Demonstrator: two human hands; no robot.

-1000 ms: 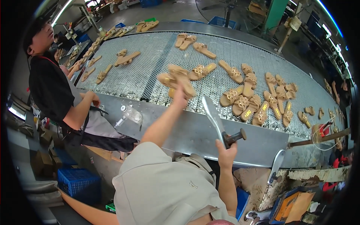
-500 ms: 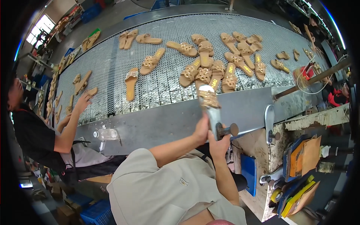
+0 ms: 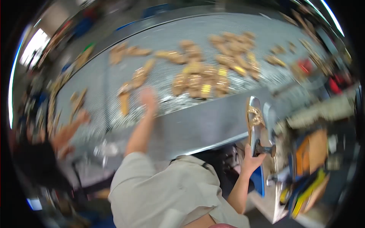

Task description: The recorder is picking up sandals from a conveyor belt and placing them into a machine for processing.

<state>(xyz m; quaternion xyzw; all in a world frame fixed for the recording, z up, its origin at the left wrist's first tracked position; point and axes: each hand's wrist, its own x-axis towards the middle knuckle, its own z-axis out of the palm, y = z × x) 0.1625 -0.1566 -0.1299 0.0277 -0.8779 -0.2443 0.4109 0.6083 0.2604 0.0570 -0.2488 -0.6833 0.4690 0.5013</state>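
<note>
My right hand [image 3: 251, 159] grips the handle of a long metal holder [image 3: 255, 129] with a tan sandal [image 3: 253, 116] resting on it, held upright near the conveyor's front edge. My left hand [image 3: 148, 99] reaches out over the metal mesh conveyor [image 3: 163, 81], fingers apart, close to a tan sandal [image 3: 124, 99] lying on the belt; it holds nothing that I can see. Several more tan sandals [image 3: 205, 78] lie in a cluster farther along the belt. The picture is blurred by motion.
Another person [image 3: 42, 159] in dark clothes stands at the left with a hand [image 3: 78, 119] on the belt. A cluttered workbench [image 3: 315, 159] with orange and yellow items sits at the right. The conveyor's steel side panel [image 3: 197, 131] runs in front of me.
My left hand has left the holder and stretched out over the belt. The right hand keeps the holder with the sandal, now farther right in view. The view has swung and blurred.
</note>
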